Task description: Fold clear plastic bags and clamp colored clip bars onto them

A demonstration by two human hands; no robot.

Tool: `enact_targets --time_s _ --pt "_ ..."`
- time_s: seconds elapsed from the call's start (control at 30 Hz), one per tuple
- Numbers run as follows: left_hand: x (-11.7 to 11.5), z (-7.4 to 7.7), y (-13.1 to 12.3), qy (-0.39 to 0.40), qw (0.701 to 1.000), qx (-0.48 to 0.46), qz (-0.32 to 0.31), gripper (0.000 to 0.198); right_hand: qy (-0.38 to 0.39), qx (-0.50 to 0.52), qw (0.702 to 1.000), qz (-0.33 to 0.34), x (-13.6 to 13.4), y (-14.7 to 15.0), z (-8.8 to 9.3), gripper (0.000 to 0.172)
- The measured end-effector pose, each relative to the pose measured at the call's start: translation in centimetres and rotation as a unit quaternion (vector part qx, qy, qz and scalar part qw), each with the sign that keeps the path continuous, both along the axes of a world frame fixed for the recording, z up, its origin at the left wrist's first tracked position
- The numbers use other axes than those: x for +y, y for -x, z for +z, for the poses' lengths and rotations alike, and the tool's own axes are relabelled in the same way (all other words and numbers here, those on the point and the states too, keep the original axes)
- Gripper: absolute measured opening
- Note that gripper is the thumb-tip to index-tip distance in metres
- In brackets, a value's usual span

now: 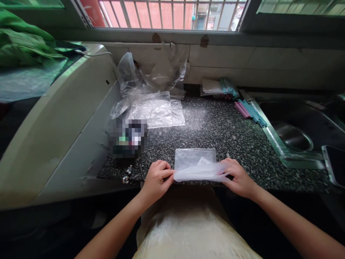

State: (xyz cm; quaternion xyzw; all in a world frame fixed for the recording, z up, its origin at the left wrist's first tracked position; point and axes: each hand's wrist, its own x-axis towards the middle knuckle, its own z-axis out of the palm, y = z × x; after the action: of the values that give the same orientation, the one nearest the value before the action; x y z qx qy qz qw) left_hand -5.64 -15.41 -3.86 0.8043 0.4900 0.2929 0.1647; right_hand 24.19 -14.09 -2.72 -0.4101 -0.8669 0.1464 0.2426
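A clear plastic bag [188, 157] lies at the counter's front edge, with its near part lifted as a whitish, slightly blurred fold [201, 173]. My left hand [159, 177] pinches the fold's left end between thumb and fingers. At the other end, my right hand [237, 177] grips the bag's right corner, fingers curled round it. A small white patch [204, 160] shows on or through the bag; I cannot make out what it is.
Flat clear plastic bags [161, 108] lie at the back left on the speckled counter [210, 126]. A pixelated object [129, 138] stands left. Pink and blue strips [250, 112] lie beside the sink [292, 136]. A phone [334, 165] rests at the right edge.
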Motion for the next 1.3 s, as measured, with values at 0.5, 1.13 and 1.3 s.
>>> enact_targets --time_s 0.5,1.13,1.3 --pt "0.4 0.4 -1.0 0.028 0.997 -0.046 0.057 0.026 0.016 -0.037 0.993 -0.110 0.7 2.1 0.0 0.038" --pt "0.2 -0.8 -2.4 -0.142 0.976 0.085 0.144 0.011 -0.234 -0.075 0.965 -0.089 0.2 1.7 0.9 0.013" --pt "1.1 -0.7 -1.4 -0.225 0.960 0.167 -0.015 0.036 -0.220 -0.115 0.968 -0.022 -0.3 1.9 0.7 0.012"
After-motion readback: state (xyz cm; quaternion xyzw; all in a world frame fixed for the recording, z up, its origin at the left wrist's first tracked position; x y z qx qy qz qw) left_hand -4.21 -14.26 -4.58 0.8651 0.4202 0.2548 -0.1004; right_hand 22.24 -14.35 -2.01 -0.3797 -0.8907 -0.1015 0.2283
